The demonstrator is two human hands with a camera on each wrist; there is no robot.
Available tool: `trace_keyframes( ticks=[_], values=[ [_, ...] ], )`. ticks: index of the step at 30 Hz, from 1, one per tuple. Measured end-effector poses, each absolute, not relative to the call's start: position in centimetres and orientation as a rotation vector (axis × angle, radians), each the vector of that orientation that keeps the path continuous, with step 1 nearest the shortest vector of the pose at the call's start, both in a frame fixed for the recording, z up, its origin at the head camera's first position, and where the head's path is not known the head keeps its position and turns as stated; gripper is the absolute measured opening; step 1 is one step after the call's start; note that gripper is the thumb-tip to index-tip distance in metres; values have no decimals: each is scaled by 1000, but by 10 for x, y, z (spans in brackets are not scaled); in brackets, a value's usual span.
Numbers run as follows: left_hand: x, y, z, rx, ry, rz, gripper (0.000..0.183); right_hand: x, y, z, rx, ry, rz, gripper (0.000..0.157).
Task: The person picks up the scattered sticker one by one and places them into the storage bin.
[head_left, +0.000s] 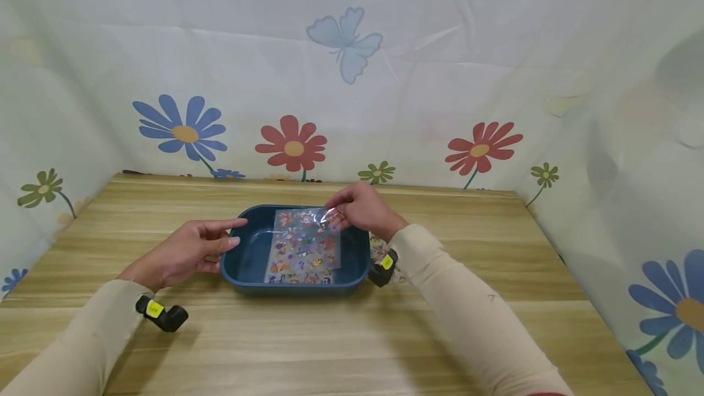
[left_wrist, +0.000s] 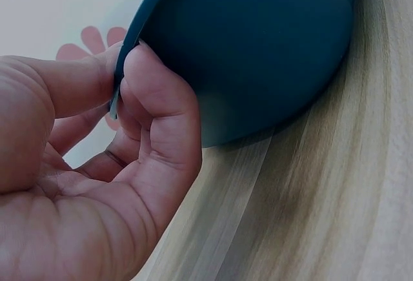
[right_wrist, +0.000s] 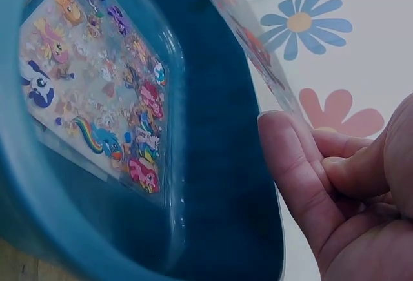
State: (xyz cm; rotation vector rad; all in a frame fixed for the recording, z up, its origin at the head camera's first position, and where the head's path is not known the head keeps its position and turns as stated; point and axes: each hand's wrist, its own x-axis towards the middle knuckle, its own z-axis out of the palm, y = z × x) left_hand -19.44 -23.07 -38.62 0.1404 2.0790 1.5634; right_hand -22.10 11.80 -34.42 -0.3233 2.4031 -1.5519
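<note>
A dark blue basin [head_left: 254, 264] with rounded corners sits on the table. My left hand [head_left: 189, 251] holds its left side, thumb and fingers on either side of the rim [left_wrist: 139, 19]. At the basin's far right, my right hand [head_left: 364, 206] pinches a clear sticker sheet [right_wrist: 248, 39] by its edge. This sheet slants over the basin. Beneath it, another clear sheet with colourful cartoon ponies [right_wrist: 106, 77] lies on the basin's bottom. Where the two sheets overlap in the head view, their borders are hard to tell apart.
More patterned clear sheet material [head_left: 378, 248] lies right of the basin, partly hidden by the right wrist. The wooden table [head_left: 308, 347] ends at a white flowered cloth [head_left: 418, 96] behind and at both sides. Each wrist wears a black camera mount [head_left: 165, 315].
</note>
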Motion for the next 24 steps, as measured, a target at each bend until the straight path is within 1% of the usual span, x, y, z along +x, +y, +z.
trace_keyframes(
  ticks=[24],
  values=[
    [-194,-228,-386,144,2082,1565,71,-223,110,-347,-336,2433,-1503,23]
  ],
)
